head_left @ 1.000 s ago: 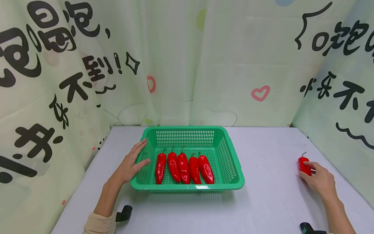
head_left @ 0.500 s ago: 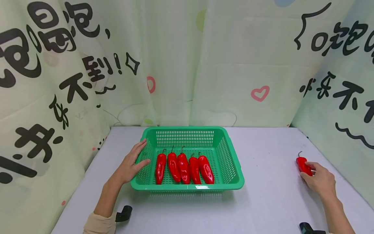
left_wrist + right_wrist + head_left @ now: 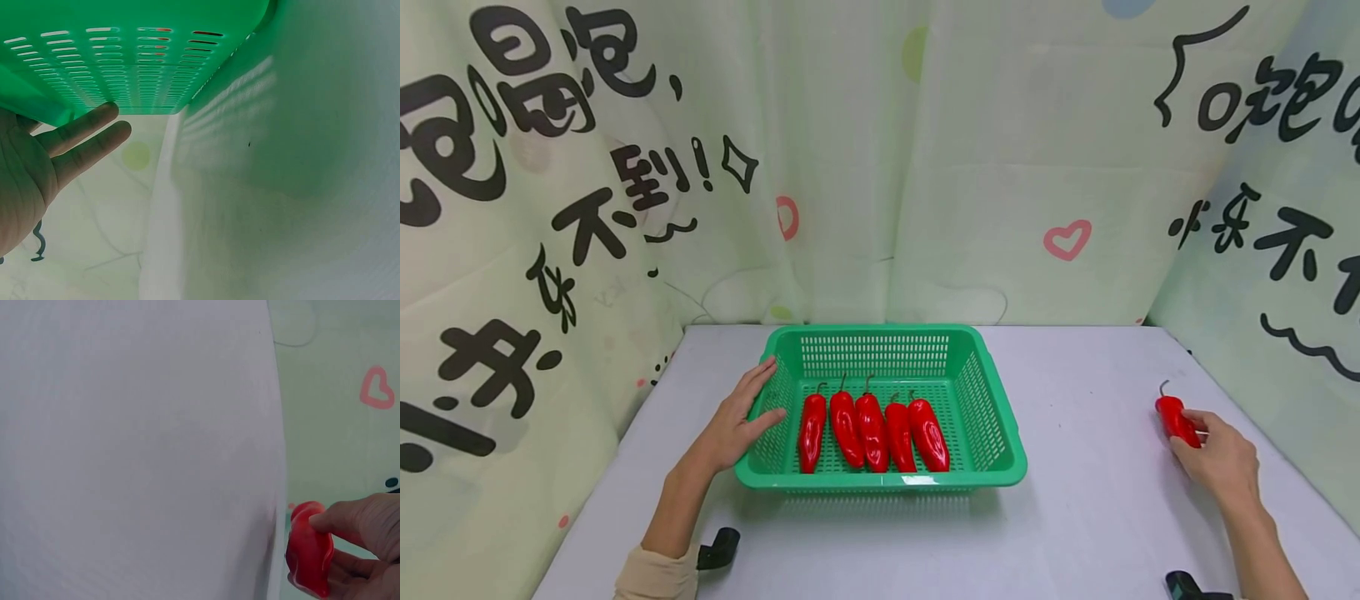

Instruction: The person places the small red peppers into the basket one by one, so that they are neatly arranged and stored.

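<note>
My left hand (image 3: 737, 425) rests on the left rim of a green plastic basket (image 3: 880, 481), thumb over the inner side. From the left wrist view, the fingers (image 3: 94, 150) look straight beside the basket's perforated outer wall (image 3: 140, 75). Several glossy red chili peppers (image 3: 871, 429) lie side by side in the basket, stems pointing away. At the far right, my right hand (image 3: 1221, 458) pinches another red chili pepper (image 3: 1176, 418) between thumb and fingers, its curved stem pointing away from me. The right wrist view has this pepper (image 3: 309, 550) close up, part of it covered by the thumb.
A white-covered table (image 3: 1090, 500) lies beneath everything, with bare cloth between the basket and the right hand. Pale green printed curtains (image 3: 970, 192) rise behind it and along both sides. Black wrist devices (image 3: 718, 547) show near both forearms.
In my right hand the chili pepper has tilted, its stem end swinging a little to the left and away. The left hand, the basket and the peppers in it look unmoved.
</note>
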Available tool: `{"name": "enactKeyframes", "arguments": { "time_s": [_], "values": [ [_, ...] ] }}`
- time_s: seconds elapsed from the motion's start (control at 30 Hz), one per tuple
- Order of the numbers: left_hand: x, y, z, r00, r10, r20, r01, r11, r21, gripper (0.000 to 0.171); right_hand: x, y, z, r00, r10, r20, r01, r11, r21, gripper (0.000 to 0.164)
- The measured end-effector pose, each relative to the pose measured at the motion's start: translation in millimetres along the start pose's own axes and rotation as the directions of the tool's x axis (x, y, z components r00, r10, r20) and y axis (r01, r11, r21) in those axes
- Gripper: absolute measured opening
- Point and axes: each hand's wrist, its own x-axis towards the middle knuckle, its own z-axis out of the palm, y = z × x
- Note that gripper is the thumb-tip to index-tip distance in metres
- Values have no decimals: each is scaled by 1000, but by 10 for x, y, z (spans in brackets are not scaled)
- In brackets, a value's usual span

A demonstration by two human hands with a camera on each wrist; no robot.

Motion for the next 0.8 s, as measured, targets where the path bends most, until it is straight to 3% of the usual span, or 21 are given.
{"name": "enactKeyframes", "arguments": {
  "time_s": [0.37,0.8],
  "values": [
    [-4,-1,-1,1000,-1,3,1,1000,6,71,-27,-165,-9,999,-35,-39,35,999,-1,65],
    [8,-3,-2,1000,2,2,-2,1000,9,71,-112,-419,-17,982,-154,-114,157,987,20,64]
  ]
}}
